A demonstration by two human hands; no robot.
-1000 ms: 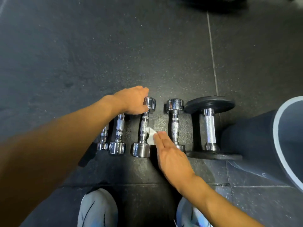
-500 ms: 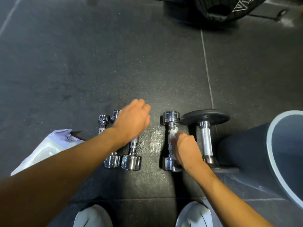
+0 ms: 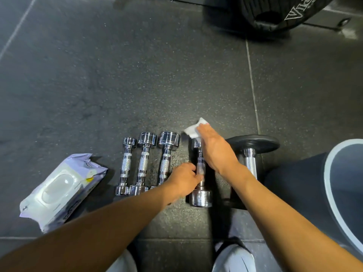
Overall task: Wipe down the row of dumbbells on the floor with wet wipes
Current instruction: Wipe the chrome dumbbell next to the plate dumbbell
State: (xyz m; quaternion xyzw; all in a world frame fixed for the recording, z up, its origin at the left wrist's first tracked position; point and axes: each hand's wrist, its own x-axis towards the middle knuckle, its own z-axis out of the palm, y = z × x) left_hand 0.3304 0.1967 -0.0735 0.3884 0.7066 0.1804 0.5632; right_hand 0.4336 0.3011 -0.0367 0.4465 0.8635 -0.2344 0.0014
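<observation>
In the head view, the person is crouching over a row of dumbbells lying on the dark rubber floor (image 3: 117, 85), shoes (image 3: 233, 258) showing at the bottom edge. The left hand (image 3: 186, 179) is wrapping its fingers round the knurled handle of the fourth dumbbell (image 3: 201, 198), steadying it. The right hand (image 3: 216, 152) is curving its fingers down over a wet wipe (image 3: 193, 129) and holding it against that dumbbell's far head, which the hand is mostly hiding; a corner of the wipe is sticking out past the fingertips. Three smaller chrome dumbbells (image 3: 143, 163) are lying side by side just to the left, and a black-plate dumbbell (image 3: 251, 143) is lying just to the right. The wipes pack (image 3: 62, 189) is resting on the floor further left. The likely trouble from here: the round chrome heads are free to roll, so a hard rub could be turning the bar in the left hand or knocking it into its neighbours. The wipe could also be slipping out or bunching, leaving the underside unwiped, and fingers could be getting nipped against the heavy black plate close by.
</observation>
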